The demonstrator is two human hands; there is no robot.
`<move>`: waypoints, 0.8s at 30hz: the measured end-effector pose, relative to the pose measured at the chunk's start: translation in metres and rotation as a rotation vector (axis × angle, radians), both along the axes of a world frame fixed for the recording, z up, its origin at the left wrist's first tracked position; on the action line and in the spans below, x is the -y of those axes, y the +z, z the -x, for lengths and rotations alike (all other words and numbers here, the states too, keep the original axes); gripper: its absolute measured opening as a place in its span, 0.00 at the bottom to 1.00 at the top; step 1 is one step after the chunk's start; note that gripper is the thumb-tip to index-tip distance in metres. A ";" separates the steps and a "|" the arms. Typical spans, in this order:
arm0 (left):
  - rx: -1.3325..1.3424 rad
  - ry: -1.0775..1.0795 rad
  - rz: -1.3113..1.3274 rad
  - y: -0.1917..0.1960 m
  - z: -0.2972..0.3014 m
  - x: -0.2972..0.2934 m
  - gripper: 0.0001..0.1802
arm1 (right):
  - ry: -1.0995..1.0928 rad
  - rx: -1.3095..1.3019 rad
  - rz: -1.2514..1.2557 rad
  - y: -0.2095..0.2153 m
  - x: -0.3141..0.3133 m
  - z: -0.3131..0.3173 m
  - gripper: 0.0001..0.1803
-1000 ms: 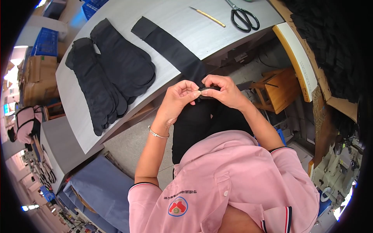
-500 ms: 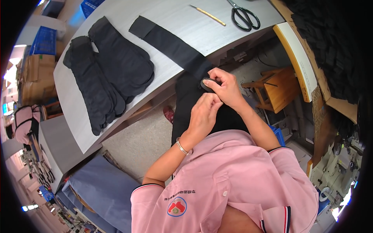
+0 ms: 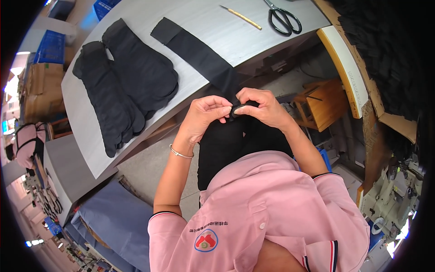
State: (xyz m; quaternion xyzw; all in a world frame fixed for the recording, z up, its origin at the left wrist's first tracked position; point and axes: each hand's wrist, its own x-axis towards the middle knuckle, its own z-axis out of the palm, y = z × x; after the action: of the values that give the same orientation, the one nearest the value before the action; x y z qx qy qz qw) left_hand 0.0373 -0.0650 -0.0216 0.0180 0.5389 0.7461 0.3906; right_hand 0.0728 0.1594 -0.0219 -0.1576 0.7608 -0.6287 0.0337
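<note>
At far left, a narrow stack of black sock-like pieces (image 3: 106,99) is laid on the pale table (image 3: 81,122); beside it, a second stack of black sock-like pieces (image 3: 138,68) is set, the two partly touching. To the right, the long black fabric piece (image 3: 195,52) is stretched with its banded end flat on the tabletop; its other end is carried over the near edge and gathered between the hands, above the lap.

The left hand (image 3: 207,113), with a bracelet (image 3: 181,154) at its wrist, has been raised from its lower place over the lap, seen half a second ago, and brought back to the gathered end. Its thumb and fingertips are closed in a pinch at the edge of the fabric; whether a thread is also held cannot be told. By the right hand (image 3: 263,109), the same end is gripped firmly between thumb and curled fingers, with no gap visible. The end is thus held by both hands again, and a return to close two-handed fingering is judged to be shown.

Farther right, a pointed wooden-handled tool (image 3: 241,17) and black-handled scissors (image 3: 284,22) are left unused on the table.
</note>
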 end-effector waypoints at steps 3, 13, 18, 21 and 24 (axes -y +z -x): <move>0.010 -0.018 -0.022 -0.005 0.000 0.001 0.06 | 0.045 0.017 -0.008 0.000 -0.003 0.002 0.11; 0.041 -0.053 -0.012 -0.009 -0.006 0.001 0.06 | 0.114 0.072 0.007 -0.007 -0.005 0.003 0.10; 0.010 -0.119 0.019 -0.008 -0.007 -0.005 0.04 | 0.092 0.096 0.017 -0.014 -0.006 -0.002 0.10; -0.113 -0.117 0.082 -0.006 -0.012 -0.012 0.04 | 0.062 0.162 -0.030 -0.015 -0.008 -0.006 0.10; -0.415 -0.037 0.318 -0.005 -0.026 -0.020 0.04 | 0.001 0.086 -0.047 -0.017 -0.003 -0.009 0.10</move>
State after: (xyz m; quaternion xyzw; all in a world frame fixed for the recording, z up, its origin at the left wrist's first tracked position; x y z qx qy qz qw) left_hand 0.0633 -0.0450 -0.0263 0.1189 0.7175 0.6253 0.2831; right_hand 0.0823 0.1621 -0.0385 -0.1301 0.7731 -0.6167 0.0705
